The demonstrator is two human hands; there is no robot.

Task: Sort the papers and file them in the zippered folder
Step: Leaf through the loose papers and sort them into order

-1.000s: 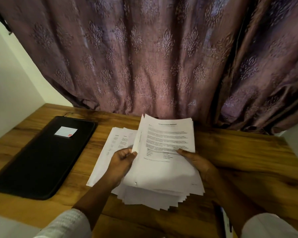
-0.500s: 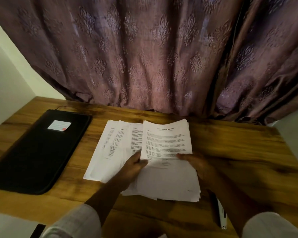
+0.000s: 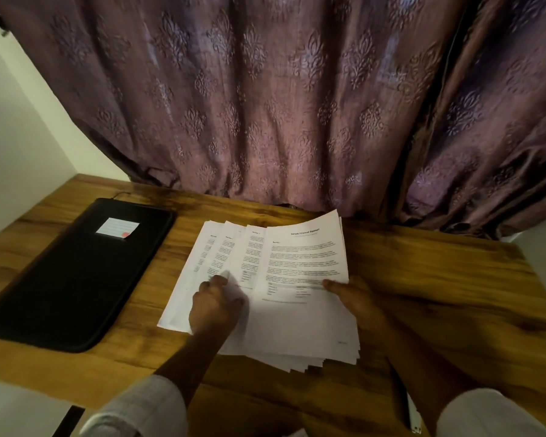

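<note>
The sorting is under way and the filing has not begun, as I judge it. The flat black zippered folder (image 3: 76, 279) lies at the left of the wooden desk (image 3: 438, 294), well apart from the papers. It looks closed, and nothing is tucked into it. A small white label with a red dot (image 3: 118, 227) sits on its cover. In the middle of the desk, a thick stack of white printed papers (image 3: 300, 320) rests with its lower edges stepped and uneven. Just to its left, a few separate printed sheets (image 3: 221, 247) are fanned out, overlapping one another and the stack's left side. Only those few sheets look dealt out, so most of the sorting is left. After that come opening the folder, putting the papers in and zipping it.

The hands are apart, one on each side of the papers. The left hand (image 3: 216, 305) is on the fanned sheets with its fingers curled. It is smeared by motion, so I cannot tell whether it pinches a sheet or only presses on it. The right hand (image 3: 356, 301) grips the stack at its right edge, with the thumb on the top page and the other fingers hidden underneath. The far end of the top pages curls up a little.

A purple patterned curtain (image 3: 265, 105) hangs behind the desk.
</note>
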